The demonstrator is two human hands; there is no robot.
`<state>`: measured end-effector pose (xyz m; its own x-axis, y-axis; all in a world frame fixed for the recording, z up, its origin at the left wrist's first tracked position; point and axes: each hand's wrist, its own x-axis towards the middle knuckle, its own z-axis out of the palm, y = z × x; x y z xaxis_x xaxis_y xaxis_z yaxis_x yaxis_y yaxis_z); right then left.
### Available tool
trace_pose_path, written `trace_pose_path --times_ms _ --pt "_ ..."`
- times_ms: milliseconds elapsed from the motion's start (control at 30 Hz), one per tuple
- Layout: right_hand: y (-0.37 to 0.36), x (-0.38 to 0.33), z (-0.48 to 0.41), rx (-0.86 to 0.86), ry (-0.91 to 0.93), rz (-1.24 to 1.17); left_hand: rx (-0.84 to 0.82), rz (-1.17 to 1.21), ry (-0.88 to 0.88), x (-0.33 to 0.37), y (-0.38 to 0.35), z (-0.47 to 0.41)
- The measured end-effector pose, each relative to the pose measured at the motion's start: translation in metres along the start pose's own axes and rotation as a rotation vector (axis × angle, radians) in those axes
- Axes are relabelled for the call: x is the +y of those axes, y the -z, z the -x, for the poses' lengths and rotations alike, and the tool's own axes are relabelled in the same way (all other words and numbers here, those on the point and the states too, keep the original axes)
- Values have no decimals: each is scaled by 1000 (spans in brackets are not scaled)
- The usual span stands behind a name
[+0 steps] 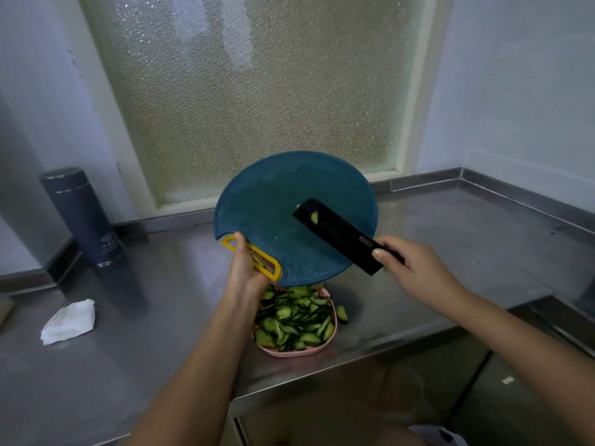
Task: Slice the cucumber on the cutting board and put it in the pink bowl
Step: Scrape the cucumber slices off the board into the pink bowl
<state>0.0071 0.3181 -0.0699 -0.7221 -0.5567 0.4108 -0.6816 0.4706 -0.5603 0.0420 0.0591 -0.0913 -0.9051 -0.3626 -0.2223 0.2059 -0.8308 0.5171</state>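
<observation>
Cucumber slices [294,320] fill the pink bowl [289,353], which sits near the front edge of the shiny metal table [128,365]. One green piece [342,314] lies on the table, just beside the bowl on its right.

Just past the bowl, the left hand [244,268] has its grip closed round the yellow handle [273,263] of the round blue cutting board [283,201]. The board is lifted and tilted, with its low edge over the far side of the bowl. The right hand [409,265] has its grip closed on a black knife [338,235], with the thumb on the blade. The blade lies flat on the face of the board, and a small bit of cucumber [314,217] sticks to it.

Off to the left, a crumpled white tissue [69,321] lies on the table. Farther back on the left, a dark blue flask [82,217] stands upright near the wall.

The table is grey steel with dull marks on it. It has a low raised edge at the back and turns a corner on the right. Behind the board is a big window [251,91] with bumpy glass that blurs the outside. Pale walls [515,91] stand on both sides of it.
</observation>
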Motion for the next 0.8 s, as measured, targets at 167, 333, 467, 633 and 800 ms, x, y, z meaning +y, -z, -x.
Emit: trace_pose_path --times_ms 167,333,467,633,800 --pt "6 -2 -7 65 -111 -317 -22 15 18 0 0 12" --pt "8 -2 -10 38 -117 -500 -81 23 33 -2 0 28" --pt "5 -4 -11 92 -127 -576 -106 -11 20 -2 1 32" --pt "5 -5 -8 126 -129 -580 -128 -126 -33 5 4 33" --pt "14 -5 -4 153 -137 -566 -143 -246 -119 10 2 38"
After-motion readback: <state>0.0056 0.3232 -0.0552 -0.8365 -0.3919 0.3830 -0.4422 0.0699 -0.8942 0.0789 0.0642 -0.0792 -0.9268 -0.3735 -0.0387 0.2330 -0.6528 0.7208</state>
